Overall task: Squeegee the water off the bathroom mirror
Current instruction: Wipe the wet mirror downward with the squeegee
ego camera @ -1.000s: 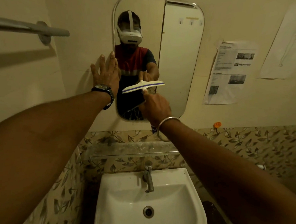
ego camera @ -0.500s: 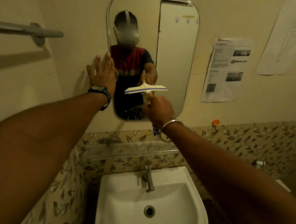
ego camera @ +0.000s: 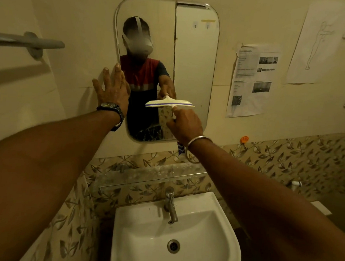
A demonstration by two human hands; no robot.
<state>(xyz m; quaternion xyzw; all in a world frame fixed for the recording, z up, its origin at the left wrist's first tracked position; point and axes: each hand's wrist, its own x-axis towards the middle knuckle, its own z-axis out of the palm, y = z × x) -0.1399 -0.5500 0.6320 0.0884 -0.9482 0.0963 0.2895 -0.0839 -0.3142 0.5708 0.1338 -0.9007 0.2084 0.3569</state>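
Above the sink (ego camera: pixel 202 223), right hand (ego camera: pixel 185 124) grips squeegee (ego camera: pixel 169 105) against mirror (ego camera: pixel 194 61); left hand (ego camera: pixel 111 88) spread flat beside.

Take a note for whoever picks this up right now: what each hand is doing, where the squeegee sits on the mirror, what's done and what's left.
Left hand: open, flat on the wall at the left edge of the mirror.
Right hand: grips the handle of the squeegee. The blade is roughly level against the glass, in the lower half.
Done: cannot tell how dry the glass above the blade is.
Left: the strip below the blade, where streaks show, down to the bottom edge.
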